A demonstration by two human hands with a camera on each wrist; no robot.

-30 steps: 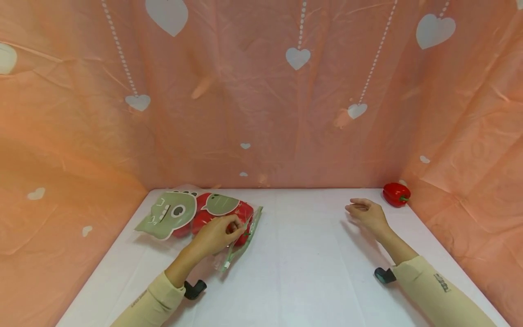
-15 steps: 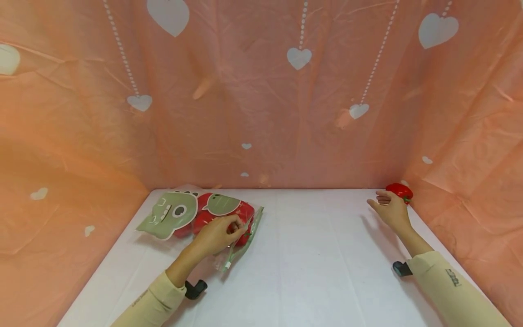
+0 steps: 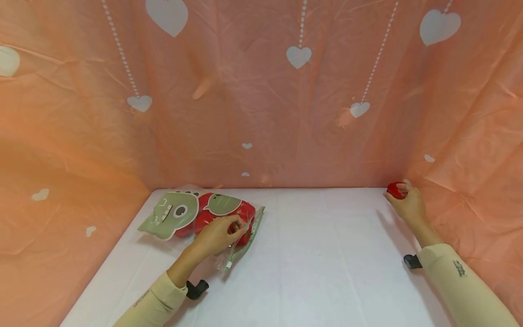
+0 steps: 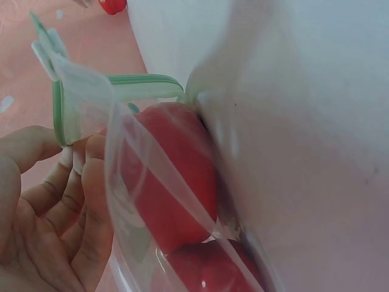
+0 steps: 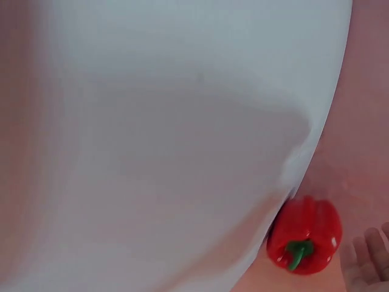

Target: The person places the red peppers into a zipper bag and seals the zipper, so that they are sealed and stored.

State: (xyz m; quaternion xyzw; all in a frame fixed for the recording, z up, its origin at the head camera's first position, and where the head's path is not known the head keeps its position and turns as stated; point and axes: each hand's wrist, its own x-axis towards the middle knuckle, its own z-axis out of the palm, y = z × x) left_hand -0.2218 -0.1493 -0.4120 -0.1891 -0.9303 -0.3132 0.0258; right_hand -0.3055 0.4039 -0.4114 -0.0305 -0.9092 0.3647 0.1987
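A clear zip bag [image 3: 175,213] with a green cartoon dinosaur print lies at the left of the table. Inside it are red bell peppers [image 4: 173,176], two of them showing in the left wrist view. My left hand [image 3: 218,234] pinches the bag's green-edged mouth between thumb and fingers, holding it apart; the white slider hangs at the near end. At the far right corner my right hand [image 3: 410,204] reaches a loose red bell pepper [image 5: 306,236], thumb and fingers spread about it in the head view. The right wrist view shows the fingertips beside the pepper, not curled round it.
White cloth covers the table [image 3: 310,254]. Orange sheeting [image 3: 269,113] with white hearts hangs at the back and both sides, close behind the loose pepper. Dark wrist mounts [image 3: 197,289] stick out below both sleeves.
My right hand has moved right and away from me, from bare table to the loose pepper. The left hand has stayed at the bag's mouth.
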